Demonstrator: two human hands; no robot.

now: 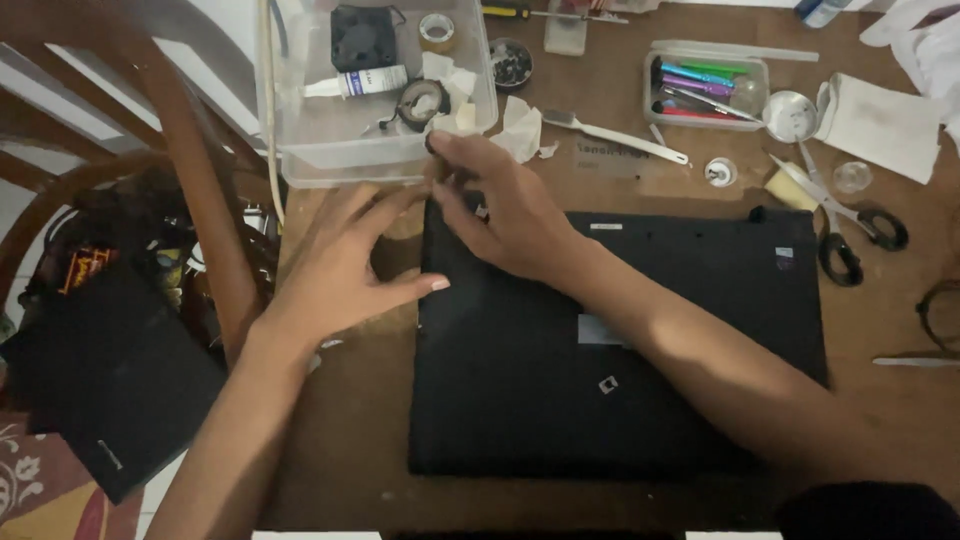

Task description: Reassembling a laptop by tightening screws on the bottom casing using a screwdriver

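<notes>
A black laptop (700, 330) lies shut, underside up, on the brown wooden table (350, 440). My right hand (500, 215) reaches across it to its far left corner, fingers pinched together at the edge next to a clear plastic bin (300, 130); whether something small is between the fingertips I cannot tell. My left hand (345, 265) rests beside the laptop's left edge, fingers spread, thumb touching the laptop's side.
The bin holds a small black fan (362, 36), a white bottle (360, 82) and tape rolls. Behind the laptop lie a white plastic tool (615, 135), a box of coloured tools (705, 88), scissors (840, 225) and a white cloth (885, 122). A wooden chair (190, 170) stands left.
</notes>
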